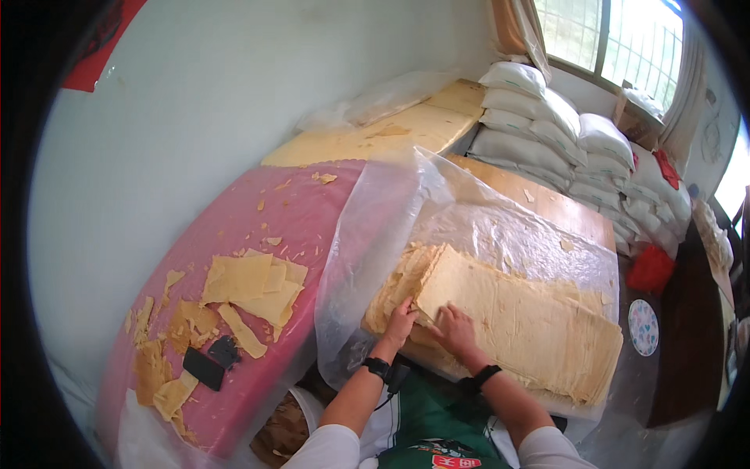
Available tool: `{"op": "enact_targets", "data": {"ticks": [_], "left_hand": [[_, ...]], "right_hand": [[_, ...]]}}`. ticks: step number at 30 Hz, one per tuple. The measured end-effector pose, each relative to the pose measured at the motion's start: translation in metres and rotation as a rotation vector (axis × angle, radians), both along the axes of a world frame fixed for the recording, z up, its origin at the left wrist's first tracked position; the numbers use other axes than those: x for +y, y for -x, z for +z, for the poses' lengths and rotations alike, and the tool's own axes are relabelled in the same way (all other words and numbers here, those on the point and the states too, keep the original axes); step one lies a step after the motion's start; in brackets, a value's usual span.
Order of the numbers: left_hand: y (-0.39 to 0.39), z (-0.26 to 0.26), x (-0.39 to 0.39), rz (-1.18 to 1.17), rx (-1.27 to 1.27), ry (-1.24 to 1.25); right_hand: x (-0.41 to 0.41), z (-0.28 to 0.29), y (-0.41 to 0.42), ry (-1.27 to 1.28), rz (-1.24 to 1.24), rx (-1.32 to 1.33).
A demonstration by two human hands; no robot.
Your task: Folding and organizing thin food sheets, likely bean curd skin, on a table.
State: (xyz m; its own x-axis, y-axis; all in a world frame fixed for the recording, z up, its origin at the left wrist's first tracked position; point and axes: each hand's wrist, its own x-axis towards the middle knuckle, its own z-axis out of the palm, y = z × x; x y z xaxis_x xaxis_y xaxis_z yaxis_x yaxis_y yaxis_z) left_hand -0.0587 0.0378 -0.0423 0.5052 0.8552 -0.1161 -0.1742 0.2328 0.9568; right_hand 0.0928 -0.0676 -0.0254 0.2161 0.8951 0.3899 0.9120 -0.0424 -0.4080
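Observation:
A thick stack of thin, pale-yellow sheets, which look like dried bean curd skin, lies before me with ragged, brittle edges. At its left end, my left hand holds the edge of the upper sheets, its fingertips against their side. My right hand is just to the right, fingers bent on the top sheet and thumb at the near edge. A rougher, layered part of the pile shows beyond my left hand. Clear plastic film lies under the stack. The undersides of both hands are hidden.
Broken sheets, crumbs and a black phone-like slab lie on a pink-covered surface at left. A bin holding brown scraps stands below. White sacks are piled behind. A round patterned stool top stands at right.

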Motion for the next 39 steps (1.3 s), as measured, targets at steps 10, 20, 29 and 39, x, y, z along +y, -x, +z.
{"op": "enact_targets", "data": {"ticks": [10, 20, 29, 39], "left_hand": [[0.022, -0.013, -0.013, 0.14, 0.459, -0.346], [-0.011, 0.034, -0.05, 0.28, 0.808, -1.25], [-0.055, -0.019, -0.053, -0.131, 1.007, -1.163], [-0.102, 0.027, -0.077, -0.469, 1.139, -1.162]], "right_hand": [[0.04, -0.005, 0.0, 0.253, -0.149, 0.401], [-0.013, 0.005, -0.048, -0.146, -0.092, 1.765], [-0.084, 0.083, -0.181, -0.544, 0.002, 1.536], [-0.113, 0.073, -0.154, -0.634, -0.148, 1.724]]}}
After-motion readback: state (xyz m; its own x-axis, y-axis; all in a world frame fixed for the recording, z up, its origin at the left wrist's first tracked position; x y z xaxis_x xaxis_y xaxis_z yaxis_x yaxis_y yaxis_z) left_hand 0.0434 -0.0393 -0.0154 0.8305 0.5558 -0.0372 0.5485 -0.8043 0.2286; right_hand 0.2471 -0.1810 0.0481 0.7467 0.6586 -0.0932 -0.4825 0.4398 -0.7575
